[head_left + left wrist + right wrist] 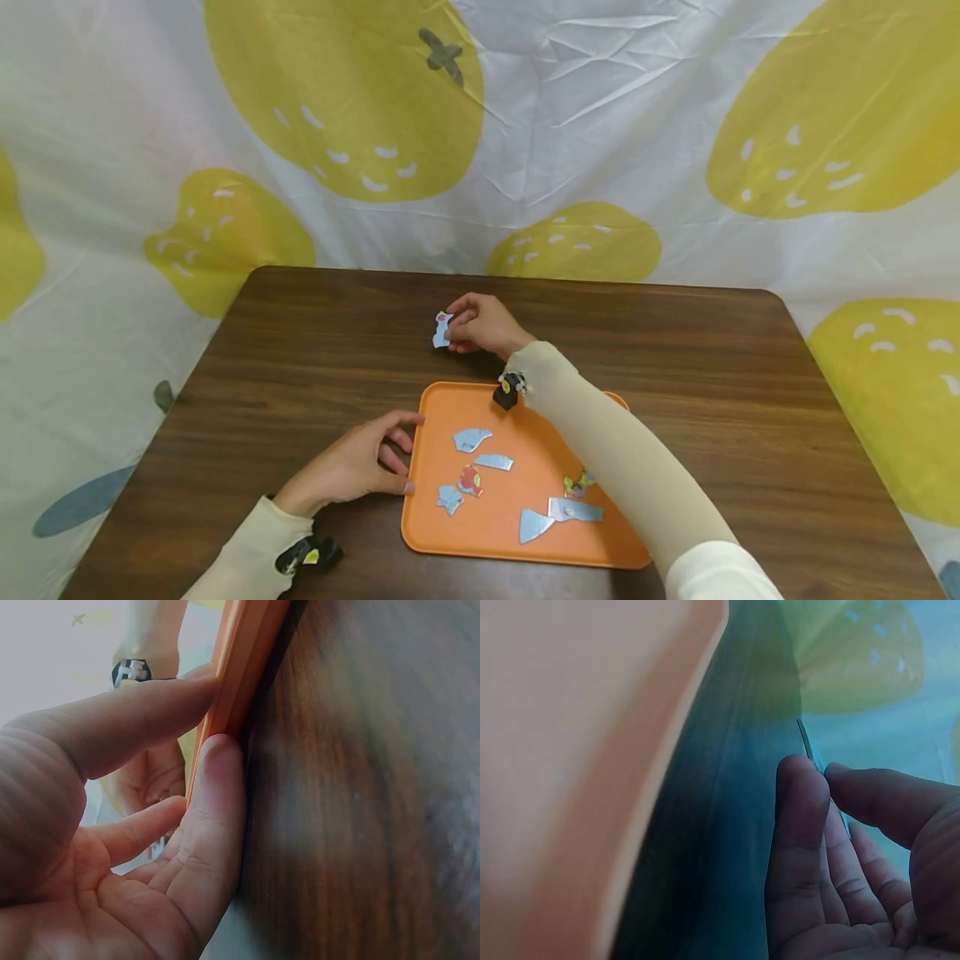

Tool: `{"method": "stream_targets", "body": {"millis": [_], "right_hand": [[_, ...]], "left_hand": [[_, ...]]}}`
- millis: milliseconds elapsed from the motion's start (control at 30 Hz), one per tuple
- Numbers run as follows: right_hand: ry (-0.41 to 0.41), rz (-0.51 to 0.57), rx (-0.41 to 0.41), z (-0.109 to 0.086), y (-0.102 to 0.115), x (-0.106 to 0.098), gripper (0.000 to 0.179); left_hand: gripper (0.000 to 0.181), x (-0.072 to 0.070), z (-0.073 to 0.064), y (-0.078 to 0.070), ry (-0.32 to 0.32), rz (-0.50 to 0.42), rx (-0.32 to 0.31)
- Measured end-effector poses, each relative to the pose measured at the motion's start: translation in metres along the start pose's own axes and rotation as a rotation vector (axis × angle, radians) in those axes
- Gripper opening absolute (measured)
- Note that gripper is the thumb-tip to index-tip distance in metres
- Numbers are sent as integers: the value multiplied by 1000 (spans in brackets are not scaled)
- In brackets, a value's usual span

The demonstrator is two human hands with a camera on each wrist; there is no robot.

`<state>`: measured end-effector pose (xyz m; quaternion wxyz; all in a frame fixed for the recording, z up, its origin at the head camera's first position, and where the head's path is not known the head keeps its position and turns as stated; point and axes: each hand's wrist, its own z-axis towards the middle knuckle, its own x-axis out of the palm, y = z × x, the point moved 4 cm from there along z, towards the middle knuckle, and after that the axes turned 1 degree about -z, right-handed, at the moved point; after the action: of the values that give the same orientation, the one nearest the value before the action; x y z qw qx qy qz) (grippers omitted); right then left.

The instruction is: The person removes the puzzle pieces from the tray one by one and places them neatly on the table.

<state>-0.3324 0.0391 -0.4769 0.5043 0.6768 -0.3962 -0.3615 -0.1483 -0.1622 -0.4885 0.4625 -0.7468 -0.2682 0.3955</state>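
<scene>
My right hand [487, 323] pinches a light-blue puzzle piece [441, 330] with a red patch near its top, out over the table beyond the tray's far edge. In the right wrist view that piece [811, 746] appears as a thin edge between thumb and fingertips. An orange tray [525, 556] lies in front of me, and my left hand [360, 462] holds its left rim. Seen from the left wrist, thumb and fingers meet on the tray's side [244, 667]. On the tray lie several flat pieces, among them a red one [470, 481] and a pale blue one [471, 439].
Dark brown wooden table [322, 358] surrounds the tray. Behind it hangs a white cloth [525, 125] with large yellow fruit prints. My right forearm [622, 450] crosses over the tray's right part and hides some of it, including part of a yellow-green piece [576, 485].
</scene>
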Motion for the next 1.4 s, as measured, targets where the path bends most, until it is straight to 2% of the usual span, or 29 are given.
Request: {"method": "stream_targets", "body": {"millis": [367, 900, 1133, 1400], "right_hand": [[-3, -24, 56, -1, -7, 12, 41], [-12, -29, 73, 4, -12, 13, 43], [-21, -31, 68, 3, -11, 10, 43], [4, -3, 30, 1, -6, 8, 48]], "left_hand": [[89, 3, -3, 1, 15, -7, -13], [87, 4, -2, 3, 16, 3, 6], [86, 3, -1, 5, 14, 12, -13], [87, 0, 0, 4, 13, 0, 3]]}}
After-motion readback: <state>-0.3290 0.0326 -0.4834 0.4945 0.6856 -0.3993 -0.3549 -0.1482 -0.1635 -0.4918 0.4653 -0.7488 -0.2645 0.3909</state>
